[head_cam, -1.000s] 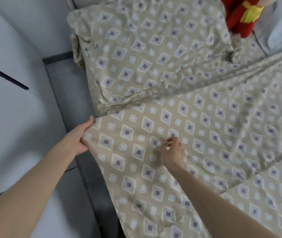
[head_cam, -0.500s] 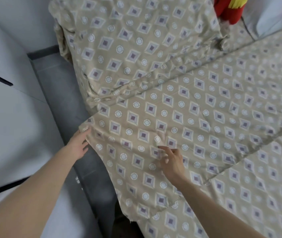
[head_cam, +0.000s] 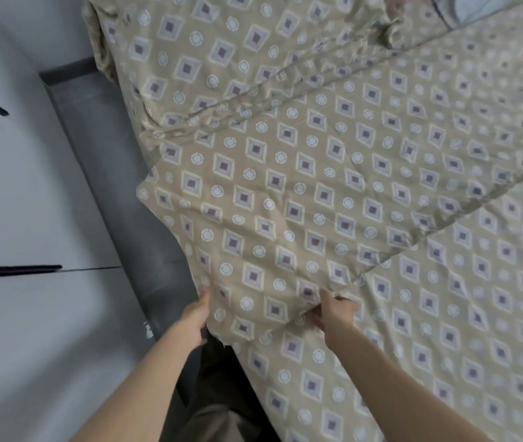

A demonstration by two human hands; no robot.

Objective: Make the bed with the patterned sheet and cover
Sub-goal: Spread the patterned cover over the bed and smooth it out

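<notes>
The cover (head_cam: pixel 285 202) lay spread across the bed over the matching sheet (head_cam: pixel 445 330), with its near corner lifted at the bed's left side. The left hand (head_cam: pixel 194 317) held the cover's side edge, thumb on top and fingers hidden beneath the cloth. The right hand (head_cam: pixel 336 311) pinched the bunched near edge with curled fingers. The cover's far edge touched a pillow (head_cam: pixel 221 52) in the same print. A grey bed frame (head_cam: pixel 110 186) ran along the left, beside a pale wall (head_cam: pixel 14 186). A light blue cloth (head_cam: pixel 476 8) showed at the top right.
</notes>
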